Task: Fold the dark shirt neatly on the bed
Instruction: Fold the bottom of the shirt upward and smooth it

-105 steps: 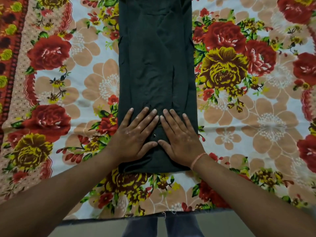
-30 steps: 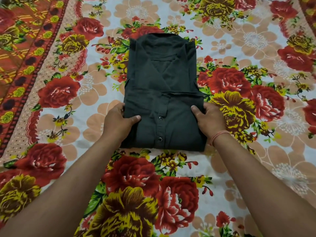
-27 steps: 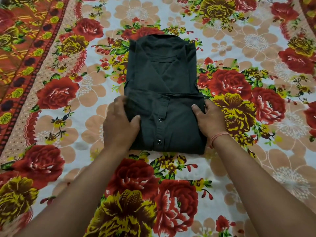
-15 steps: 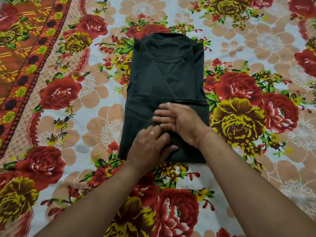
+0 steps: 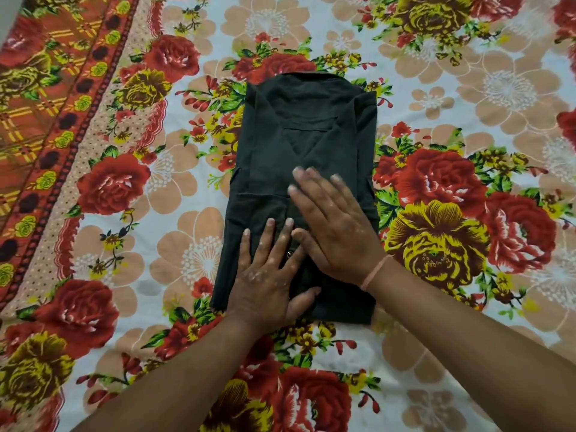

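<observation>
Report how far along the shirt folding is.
Done: the dark shirt lies on the floral bedsheet as a narrow rectangle, its near end folded up over the middle. In hand: the left hand and right hand press flat on that folded layer, smoothing it. Left: probably one more fold toward the collar end, which is uncovered.

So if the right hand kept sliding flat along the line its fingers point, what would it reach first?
The right hand lies flat on the dark shirt, fingers pointing up and slightly left. It would probably cross only more shirt, first the seam below the collar, then the floral bedsheet.
</observation>
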